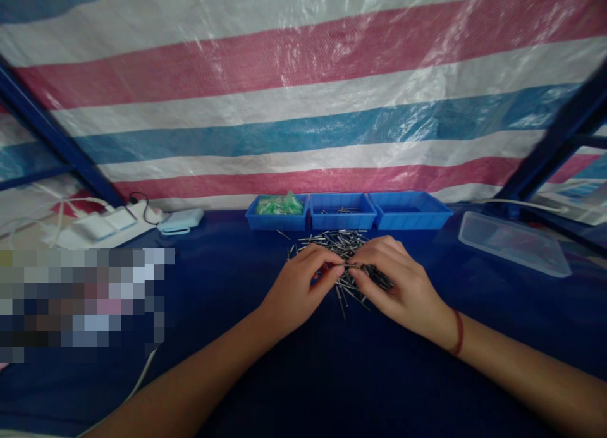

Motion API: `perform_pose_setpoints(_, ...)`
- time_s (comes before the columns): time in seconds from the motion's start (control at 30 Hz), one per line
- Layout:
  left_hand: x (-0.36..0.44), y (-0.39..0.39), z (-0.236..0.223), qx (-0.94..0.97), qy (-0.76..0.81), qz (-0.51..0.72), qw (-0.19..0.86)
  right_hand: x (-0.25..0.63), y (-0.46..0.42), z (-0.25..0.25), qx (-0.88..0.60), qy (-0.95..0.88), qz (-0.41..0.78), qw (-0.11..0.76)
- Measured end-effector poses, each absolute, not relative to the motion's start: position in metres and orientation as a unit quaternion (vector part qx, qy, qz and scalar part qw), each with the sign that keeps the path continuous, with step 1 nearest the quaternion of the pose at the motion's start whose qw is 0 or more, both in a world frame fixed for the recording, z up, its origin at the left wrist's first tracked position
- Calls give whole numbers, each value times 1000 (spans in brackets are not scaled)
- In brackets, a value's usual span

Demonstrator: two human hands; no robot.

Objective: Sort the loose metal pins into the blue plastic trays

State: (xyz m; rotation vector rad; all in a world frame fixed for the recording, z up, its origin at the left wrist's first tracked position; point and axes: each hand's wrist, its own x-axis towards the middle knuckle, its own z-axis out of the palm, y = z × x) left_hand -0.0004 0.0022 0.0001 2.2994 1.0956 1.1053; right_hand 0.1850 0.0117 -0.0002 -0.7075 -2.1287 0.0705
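Both hands meet over a pile of thin metal pins (339, 243) lying on the blue worktop (303, 362). The left hand (296, 289) pinches what looks like one pin with its fingertips. The right hand (398, 286) is curled around a small bunch of pins. Three blue trays (348, 212) sit just behind the pile.

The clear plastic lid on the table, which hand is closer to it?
Right. The right hand lies between the pile of pins and the clear lid; the left hand is farther off, beyond the pile.

pins (339, 243) before trays (341, 212), on table (227, 286)
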Motion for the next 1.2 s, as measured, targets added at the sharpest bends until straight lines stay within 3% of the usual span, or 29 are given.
perform_pose_setpoints(0.2, 0, 2, -3, 800, 409, 401, 180, 193, 18, 9, -277, -870, -98, 396)
perform_pose_setpoints(0.33, -6, 8, -5, 782, 433, 410, 182, 197, 48, 24, -349, -830, -207, 383)
perform_pose_setpoints(0.53, -14, 13, -5, 787, 452, 382, 175, 195, 104, 26, -457, -798, -307, 245)
perform_pose_setpoints(0.67, -17, 15, -6, 793, 453, 375, 160, 202, 101, 14, -476, -803, -271, 233)
perform_pose_setpoints(0.87, -21, 22, -11, 798, 457, 373, 122, 224, 69, -7, -447, -831, -152, 294)
perform_pose_setpoints(1.2, -22, 23, -12, 817, 533, 216, 49, 221, 62, -17, -411, -830, -43, 374)
